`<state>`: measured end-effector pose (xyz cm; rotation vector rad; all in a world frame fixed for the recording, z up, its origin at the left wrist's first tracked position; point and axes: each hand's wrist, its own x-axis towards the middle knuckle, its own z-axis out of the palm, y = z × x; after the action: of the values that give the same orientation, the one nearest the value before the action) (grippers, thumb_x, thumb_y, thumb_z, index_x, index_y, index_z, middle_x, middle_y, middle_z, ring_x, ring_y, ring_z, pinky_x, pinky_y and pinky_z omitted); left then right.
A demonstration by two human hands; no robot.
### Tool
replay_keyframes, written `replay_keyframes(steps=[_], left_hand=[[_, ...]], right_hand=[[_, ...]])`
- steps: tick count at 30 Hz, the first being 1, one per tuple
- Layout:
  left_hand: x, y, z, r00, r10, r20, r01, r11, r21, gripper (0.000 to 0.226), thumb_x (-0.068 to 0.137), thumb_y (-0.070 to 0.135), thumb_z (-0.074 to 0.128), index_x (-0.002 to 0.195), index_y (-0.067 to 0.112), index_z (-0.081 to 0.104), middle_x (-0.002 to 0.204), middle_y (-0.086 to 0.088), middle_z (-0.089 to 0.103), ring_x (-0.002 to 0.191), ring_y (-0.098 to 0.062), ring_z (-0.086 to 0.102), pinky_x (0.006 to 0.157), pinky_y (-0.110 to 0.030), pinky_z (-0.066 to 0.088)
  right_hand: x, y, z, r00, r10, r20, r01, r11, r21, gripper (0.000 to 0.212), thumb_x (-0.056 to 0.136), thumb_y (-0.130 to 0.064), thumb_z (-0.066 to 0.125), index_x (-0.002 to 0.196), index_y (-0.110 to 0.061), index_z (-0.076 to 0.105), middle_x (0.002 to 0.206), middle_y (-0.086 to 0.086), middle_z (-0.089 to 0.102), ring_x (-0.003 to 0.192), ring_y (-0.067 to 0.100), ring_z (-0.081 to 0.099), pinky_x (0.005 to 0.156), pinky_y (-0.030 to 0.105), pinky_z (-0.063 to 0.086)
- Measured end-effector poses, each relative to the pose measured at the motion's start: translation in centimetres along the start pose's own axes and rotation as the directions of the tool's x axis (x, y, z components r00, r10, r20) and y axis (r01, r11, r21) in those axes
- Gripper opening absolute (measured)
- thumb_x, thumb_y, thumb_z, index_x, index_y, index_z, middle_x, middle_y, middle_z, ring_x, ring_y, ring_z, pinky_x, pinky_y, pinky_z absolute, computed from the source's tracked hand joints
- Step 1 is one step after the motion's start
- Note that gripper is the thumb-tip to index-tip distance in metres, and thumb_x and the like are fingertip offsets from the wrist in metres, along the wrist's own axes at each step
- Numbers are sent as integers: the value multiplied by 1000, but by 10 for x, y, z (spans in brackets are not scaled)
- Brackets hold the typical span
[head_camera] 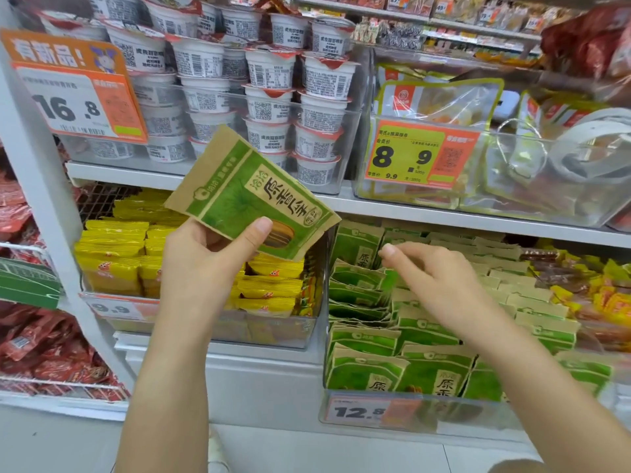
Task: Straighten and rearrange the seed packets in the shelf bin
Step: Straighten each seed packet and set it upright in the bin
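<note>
One green seed packet [254, 196] is held tilted by the left hand [205, 261], thumb pinched on its lower face, at ten o'clock from the shelf bin [375, 409]. The right hand [433, 271] hovers over the packets in the bin [368, 285], fingers loosely curled, nothing gripped. The leaning rows are best parted first, then the held packet squared upright and slid into the gap.

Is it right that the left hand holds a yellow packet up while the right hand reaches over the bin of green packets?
Not quite: the head view shows the left hand holding a green seed packet, not yellow. The right hand does reach over the bin of green packets.
</note>
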<state>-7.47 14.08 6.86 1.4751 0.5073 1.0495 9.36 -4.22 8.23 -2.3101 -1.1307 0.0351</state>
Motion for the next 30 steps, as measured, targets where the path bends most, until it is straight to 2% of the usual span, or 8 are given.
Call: replay_keyframes(steps=[4,7,12,16,17,22,26,30], left_hand=[[-6,2,20,997,-35,68,41,995,-90,31,68,34,71,96,24,66,87,13,76,83,-4,71,61,-22,57],[-10,3,39,980,-85,181,98,993,-66,33,69,29,78,98,19,66,87,8,77,78,-9,72,58,-28,59],[-23,-1,71,930,-161,330,163,986,21,34,74,30,81,103,20,67,85,0,78,66,-15,71,53,-32,54],[-32,-2,84,920,-193,340,192,981,37,34,75,34,69,105,19,68,87,-5,77,72,-27,71,65,-59,53],[-35,-1,87,921,-195,338,195,980,35,33,76,35,69,104,20,68,86,-5,77,73,-27,71,66,-58,53],[-40,2,84,905,-230,358,256,966,-27,23,83,38,68,100,22,70,86,1,77,70,-14,72,57,-25,56],[-34,-3,74,890,-239,387,291,953,-80,28,80,27,63,106,19,70,93,-4,77,75,-15,72,59,-22,55],[-32,-9,67,902,-239,359,294,950,-106,26,83,27,68,107,16,67,85,-2,76,68,-12,70,55,-20,52]], right_hand=[[0,1,-19,991,71,-115,-13,896,443,34,92,-50,45,99,-29,71,85,-10,75,83,5,70,81,25,53],[3,-7,-31,994,105,24,-96,769,631,42,86,-51,46,103,-21,72,90,-5,76,84,9,72,80,25,57],[-9,-3,-26,992,37,119,-109,719,686,37,79,-47,53,96,-21,72,82,-5,75,71,7,69,59,20,54],[-22,8,-19,983,110,147,-184,543,820,30,76,-39,59,93,-16,69,74,-2,74,61,9,68,51,18,50],[-24,10,-19,979,125,159,-201,515,833,28,76,-39,59,90,-17,69,72,-1,73,60,9,67,49,17,49],[-23,7,-16,969,158,192,-243,432,869,16,91,-26,57,86,-15,67,66,-4,70,56,8,65,47,18,47],[-20,6,-11,974,134,181,-223,468,855,15,91,-24,57,90,-13,67,70,-1,72,58,9,66,47,18,48],[-19,3,-6,977,107,184,-213,481,851,13,91,-23,57,92,-13,65,74,2,73,58,11,66,47,17,47]])
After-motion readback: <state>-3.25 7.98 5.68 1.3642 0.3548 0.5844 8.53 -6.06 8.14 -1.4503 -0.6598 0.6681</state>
